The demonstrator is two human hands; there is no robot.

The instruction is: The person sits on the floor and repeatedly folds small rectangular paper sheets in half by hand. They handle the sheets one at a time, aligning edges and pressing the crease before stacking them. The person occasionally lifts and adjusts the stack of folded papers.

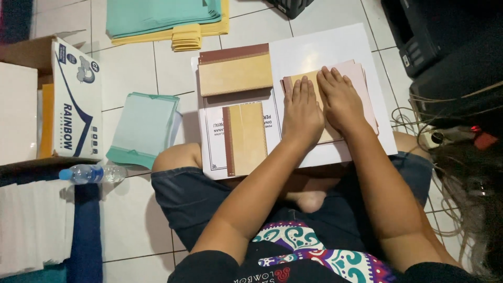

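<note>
Left: one white cardboard box (77, 99), one clear plastic bottle with blue cap (91, 173), one pale green paper stack (144, 128). Centre: two tan booklets with maroon spines (236, 71) on white sheets (314, 50). Right: third tan booklet with pink sheets (361, 84), near middle, under both palms. Left hand (302, 115) and right hand (340, 99) flat, fingers extended, gripping nothing. Best pressed evenly, edges aligned, I judge.
</note>
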